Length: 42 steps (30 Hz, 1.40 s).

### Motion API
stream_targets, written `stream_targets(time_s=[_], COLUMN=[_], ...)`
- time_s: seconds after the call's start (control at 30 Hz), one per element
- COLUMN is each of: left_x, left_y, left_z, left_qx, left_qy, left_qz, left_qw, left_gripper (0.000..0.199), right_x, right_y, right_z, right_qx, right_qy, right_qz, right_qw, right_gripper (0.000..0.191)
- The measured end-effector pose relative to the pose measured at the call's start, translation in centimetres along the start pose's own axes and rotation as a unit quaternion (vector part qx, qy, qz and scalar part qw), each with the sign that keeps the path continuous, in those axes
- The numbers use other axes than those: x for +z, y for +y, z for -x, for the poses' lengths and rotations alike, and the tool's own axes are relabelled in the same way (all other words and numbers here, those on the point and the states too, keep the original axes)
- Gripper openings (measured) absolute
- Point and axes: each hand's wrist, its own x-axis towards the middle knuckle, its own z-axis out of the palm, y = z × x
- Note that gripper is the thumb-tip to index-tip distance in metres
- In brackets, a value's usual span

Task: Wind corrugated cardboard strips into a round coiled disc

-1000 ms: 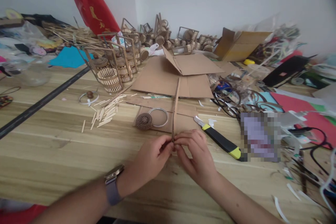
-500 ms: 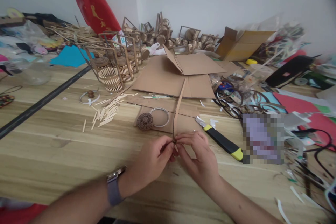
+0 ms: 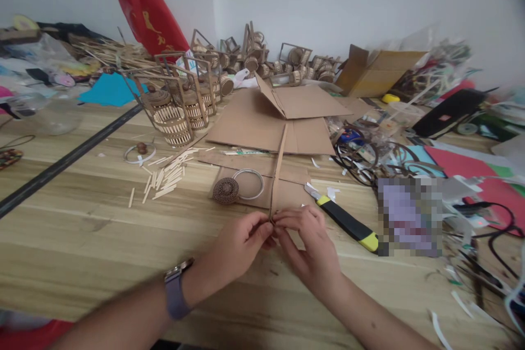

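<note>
The left hand [image 3: 235, 251] and right hand [image 3: 309, 246] are both bare, as are the forearms. On the left wrist sits a watch [image 3: 179, 269] with a shiny metallic case, its dial turned too far to read. The wide strap [image 3: 175, 298] is a dull greyish purple and looks plain. The right forearm [image 3: 356, 306] carries one small round mark towards its near end.

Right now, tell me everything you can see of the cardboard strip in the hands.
The cardboard strip is long, narrow and brown, and looks like cut cardboard. Its near end is pinched between the fingertips of the left hand and the right hand, which partly hide it. The rest points away from the person, leaning slightly right; its far end overlaps the large cardboard sheet in view, but whether they touch is unclear.
</note>
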Motion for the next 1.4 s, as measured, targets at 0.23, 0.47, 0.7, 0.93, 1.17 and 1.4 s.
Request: stream_targets(time_s=[0.23, 0.47, 0.7, 0.93, 1.17, 1.4], left_x=[0.4, 0.7, 0.8, 0.6, 0.4, 0.0], left_y=[-0.5, 0.0, -0.4, -0.6, -0.7, 0.0], left_z=[-0.2, 0.1, 0.2, 0.0, 0.1, -0.1], left_qx=[-0.021, -0.048, -0.036, -0.035, -0.013, -0.026], left_qy=[0.001, 0.015, 0.006, -0.008, 0.01, 0.058], left_qz=[0.059, 0.086, 0.073, 0.103, 0.088, 0.09], left_qw=[0.998, 0.995, 0.997, 0.994, 0.996, 0.994], left_gripper=[0.028, 0.026, 0.027, 0.03, 0.031, 0.034], right_x=[0.0, 0.1, -0.2, -0.4, -0.4, -3.1], right_y=[0.0, -0.1, 0.0, 0.4, 0.1, 3.4], right_z=[0.2, 0.2, 0.0, -0.2, -0.3, -1.4], right_qx=[-0.018, -0.003, 0.056, 0.051, 0.032, 0.063], right_qy=[-0.012, -0.007, 0.007, 0.01, -0.014, -0.123], right_qz=[0.065, 0.047, 0.014, -0.001, 0.012, 0.195], right_qw=[0.998, 0.999, 0.998, 0.999, 0.999, 0.971], right_gripper=[0.019, 0.015, 0.012, 0.012, 0.023, 0.019])
